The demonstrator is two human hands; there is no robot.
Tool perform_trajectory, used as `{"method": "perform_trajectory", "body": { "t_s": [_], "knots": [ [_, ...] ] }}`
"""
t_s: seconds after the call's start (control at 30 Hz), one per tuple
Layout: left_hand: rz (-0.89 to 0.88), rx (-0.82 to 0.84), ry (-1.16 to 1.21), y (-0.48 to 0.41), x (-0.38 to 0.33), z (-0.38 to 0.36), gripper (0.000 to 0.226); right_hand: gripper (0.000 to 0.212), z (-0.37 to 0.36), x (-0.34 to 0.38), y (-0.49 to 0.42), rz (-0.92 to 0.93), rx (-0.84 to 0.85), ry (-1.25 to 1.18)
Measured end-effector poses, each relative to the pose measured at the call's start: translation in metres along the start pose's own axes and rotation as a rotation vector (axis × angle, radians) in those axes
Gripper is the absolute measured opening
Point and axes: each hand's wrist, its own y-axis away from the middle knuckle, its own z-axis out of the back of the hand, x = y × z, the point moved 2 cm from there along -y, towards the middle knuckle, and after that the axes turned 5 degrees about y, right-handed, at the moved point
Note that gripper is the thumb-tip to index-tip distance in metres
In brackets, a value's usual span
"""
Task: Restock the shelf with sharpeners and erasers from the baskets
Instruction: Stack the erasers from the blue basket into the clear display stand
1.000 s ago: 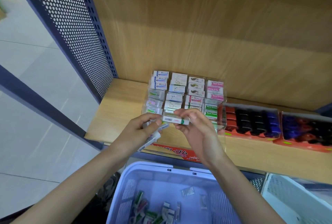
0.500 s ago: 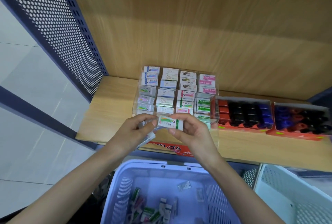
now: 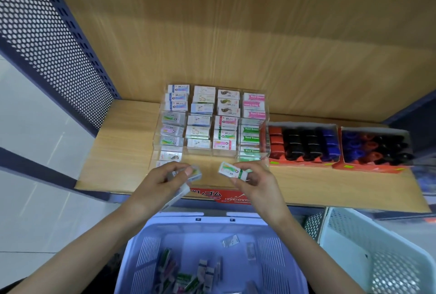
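A clear display case (image 3: pixel 266 128) on the wooden shelf (image 3: pixel 118 152) holds rows of boxed erasers. My right hand (image 3: pixel 253 181) grips one white-and-green boxed eraser (image 3: pixel 230 171) just in front of the case. My left hand (image 3: pixel 162 181) clutches several boxed erasers (image 3: pixel 188 180), one sticking out toward the right. The two hands are apart, over the shelf's front edge. Below them a purple basket (image 3: pixel 146 249) holds several loose erasers (image 3: pixel 188 277). Two red boxes of sharpeners (image 3: pixel 304 142) stand right of the case.
A perforated blue metal side panel (image 3: pixel 47 41) closes the shelf's left end. The wooden back wall (image 3: pixel 236 34) rises behind the case. A white basket (image 3: pixel 377 253) sits at the lower right. Bare shelf wood lies left of the case and before the sharpener boxes.
The hands, together on one eraser before, have drawn apart. My right hand now carries the white-and-green eraser alone, and my left keeps the remaining ones.
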Motion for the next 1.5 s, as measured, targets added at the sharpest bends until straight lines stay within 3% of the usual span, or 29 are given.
{"method": "perform_trajectory", "body": {
  "t_s": [0.13, 0.3, 0.4, 0.57, 0.77, 0.93, 1.13, 1.37, 1.5],
  "knots": [
    [0.019, 0.043, 0.061, -0.001, -0.009, -0.008, 0.016, 0.034, 0.015, -0.012, -0.011, -0.066, -0.056, 0.045],
    [0.039, 0.031, 0.055, -0.006, -0.013, -0.015, 0.018, 0.030, 0.024, -0.006, -0.028, -0.120, -0.068, -0.170],
    [0.040, 0.015, 0.066, -0.007, -0.014, -0.015, 0.021, 0.042, 0.025, 0.011, -0.055, -0.093, -0.086, -0.184],
    [0.019, -0.020, 0.081, -0.009, -0.014, -0.008, 0.019, 0.021, 0.021, 0.035, -0.107, 0.020, -0.029, 0.104],
    [0.019, -0.028, 0.118, -0.009, -0.015, -0.003, 0.020, 0.023, -0.003, 0.033, -0.132, 0.242, 0.143, 0.587],
    [0.029, -0.029, 0.120, -0.007, -0.014, 0.001, 0.020, 0.020, 0.000, 0.024, -0.123, 0.492, -0.109, 0.790],
    [0.055, -0.038, 0.140, -0.003, -0.013, 0.003, 0.014, 0.033, 0.010, 0.006, -0.100, 0.322, -0.066, 0.878],
    [0.071, -0.011, 0.189, 0.000, -0.017, 0.002, 0.016, 0.030, -0.004, 0.014, -0.106, 0.265, -0.175, 0.830],
    [0.072, -0.005, 0.161, 0.000, -0.019, 0.001, 0.015, 0.020, 0.002, 0.008, -0.086, 0.162, -0.321, 0.734]
  ]
}}
